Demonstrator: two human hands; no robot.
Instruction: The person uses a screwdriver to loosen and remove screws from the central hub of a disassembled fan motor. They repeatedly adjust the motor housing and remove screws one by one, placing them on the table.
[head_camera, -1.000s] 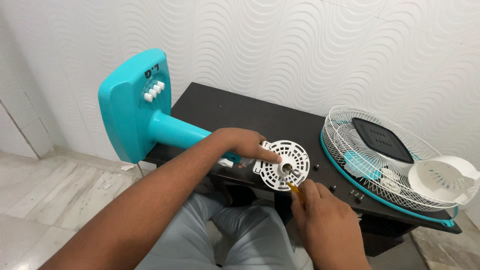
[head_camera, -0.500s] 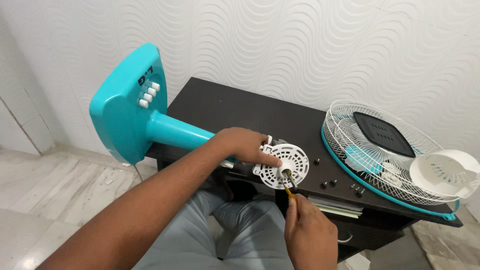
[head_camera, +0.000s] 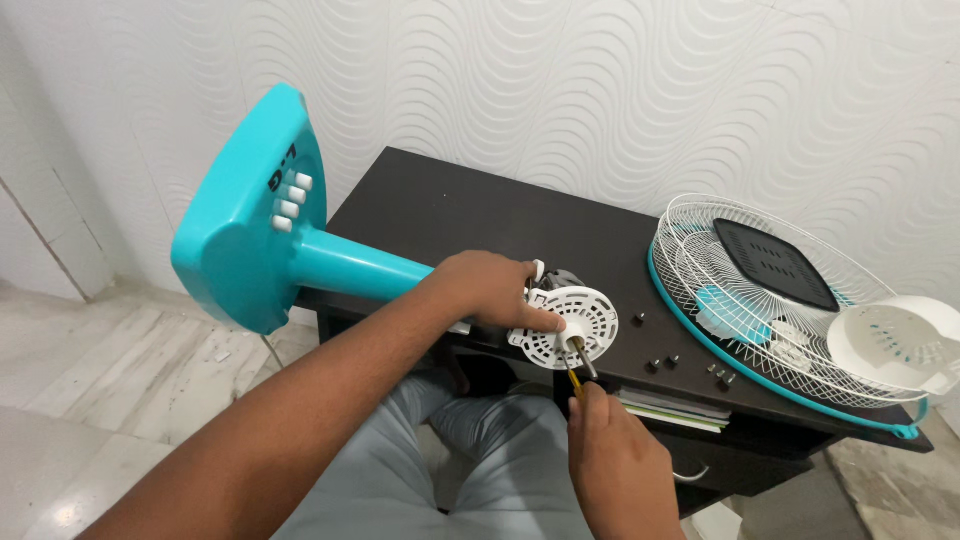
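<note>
Handling judgement: the round white slotted plastic motor cover (head_camera: 564, 330) at the dark bench (head_camera: 450, 215) edge looks light, rigid and brittle, so the left hand (head_camera: 495, 290) clasps its rim while the right hand (head_camera: 615, 460) grips a yellow-handled screwdriver (head_camera: 574, 378).

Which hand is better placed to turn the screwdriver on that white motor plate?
Probably the right hand: it already grips the screwdriver, whose tip meets the white plate. The left hand is busy, clasping the fan's motor end with its thumb on the plate.
</note>
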